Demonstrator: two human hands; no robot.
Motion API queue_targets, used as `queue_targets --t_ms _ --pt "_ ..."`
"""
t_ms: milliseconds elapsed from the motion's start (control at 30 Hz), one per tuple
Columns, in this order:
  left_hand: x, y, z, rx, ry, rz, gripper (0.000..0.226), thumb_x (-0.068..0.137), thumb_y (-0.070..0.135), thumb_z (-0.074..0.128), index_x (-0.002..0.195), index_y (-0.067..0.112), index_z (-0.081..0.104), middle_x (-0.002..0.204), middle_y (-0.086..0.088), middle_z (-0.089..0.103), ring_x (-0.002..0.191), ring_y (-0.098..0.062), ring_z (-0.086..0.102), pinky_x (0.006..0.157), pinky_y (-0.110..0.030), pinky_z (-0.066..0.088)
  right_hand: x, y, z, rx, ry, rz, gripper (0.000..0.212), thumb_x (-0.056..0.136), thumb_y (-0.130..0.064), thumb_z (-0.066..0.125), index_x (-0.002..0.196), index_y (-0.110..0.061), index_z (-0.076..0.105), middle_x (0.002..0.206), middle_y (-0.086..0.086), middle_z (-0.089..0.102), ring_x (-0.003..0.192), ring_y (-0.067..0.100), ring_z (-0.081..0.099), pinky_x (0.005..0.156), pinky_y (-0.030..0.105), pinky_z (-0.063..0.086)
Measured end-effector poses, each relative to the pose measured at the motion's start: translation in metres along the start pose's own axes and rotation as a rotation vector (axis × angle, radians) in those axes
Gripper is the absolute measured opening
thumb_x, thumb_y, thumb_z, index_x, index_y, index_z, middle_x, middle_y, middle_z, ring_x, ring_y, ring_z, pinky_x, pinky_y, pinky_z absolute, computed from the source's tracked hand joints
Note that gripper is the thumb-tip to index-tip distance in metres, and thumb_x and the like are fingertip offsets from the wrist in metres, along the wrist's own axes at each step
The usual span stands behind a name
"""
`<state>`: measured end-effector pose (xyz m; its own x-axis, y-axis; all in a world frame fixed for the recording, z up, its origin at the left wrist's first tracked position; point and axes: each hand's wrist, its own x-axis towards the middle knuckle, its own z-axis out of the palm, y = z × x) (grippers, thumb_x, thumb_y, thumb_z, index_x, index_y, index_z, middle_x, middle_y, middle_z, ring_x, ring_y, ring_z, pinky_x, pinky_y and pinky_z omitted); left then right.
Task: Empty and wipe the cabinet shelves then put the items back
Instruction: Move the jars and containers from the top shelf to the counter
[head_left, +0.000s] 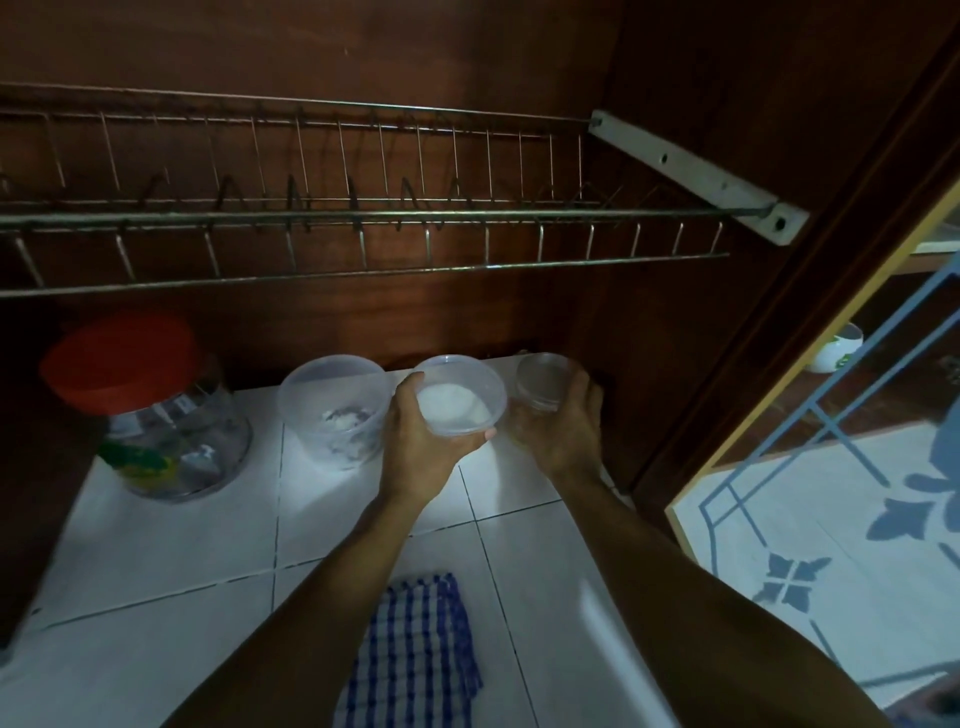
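The left hand (423, 441) holds a small clear tub (462, 395) with white powder inside, fingers curled around it. The right hand (563, 426) wraps around a little clear jar (543, 382) (it looks blurry) by the cabinet's right wall. Both are over the white tiled shelf (182, 530). Beside them stand a bigger tub (335, 410) and a red-lidded jar (150, 410). A blue checked cloth (415, 654) lies near the front.
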<state>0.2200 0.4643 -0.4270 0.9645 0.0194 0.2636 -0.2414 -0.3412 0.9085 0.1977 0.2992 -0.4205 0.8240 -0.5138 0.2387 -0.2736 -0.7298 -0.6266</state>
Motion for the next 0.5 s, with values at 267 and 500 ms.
queue_targets --t_ms 267,500 --pt "-0.012 -0.005 -0.007 -0.027 -0.099 -0.034 0.122 0.052 0.035 0.095 0.147 0.024 0.021 0.15 -0.001 0.031 0.136 -0.02 0.032 0.111 -0.043 0.038 -0.009 -0.014 -0.01 0.103 0.048 0.008 0.106 0.069 -0.046 0.084 0.15 -0.016 0.023 0.145 0.013 0.032 0.129 0.035 0.044 0.097 0.042 0.05" --pt "-0.029 0.003 -0.019 -0.019 -0.126 0.007 0.111 0.06 0.029 0.093 0.147 0.021 0.025 0.139 0.014 0.032 0.125 -0.001 0.029 0.103 -0.019 0.03 -0.023 -0.016 -0.022 0.104 -0.001 -0.028 0.101 0.078 -0.045 0.076 0.155 -0.019 0.017 0.16 0.013 0.015 0.141 0.038 0.031 0.106 0.046 0.042"
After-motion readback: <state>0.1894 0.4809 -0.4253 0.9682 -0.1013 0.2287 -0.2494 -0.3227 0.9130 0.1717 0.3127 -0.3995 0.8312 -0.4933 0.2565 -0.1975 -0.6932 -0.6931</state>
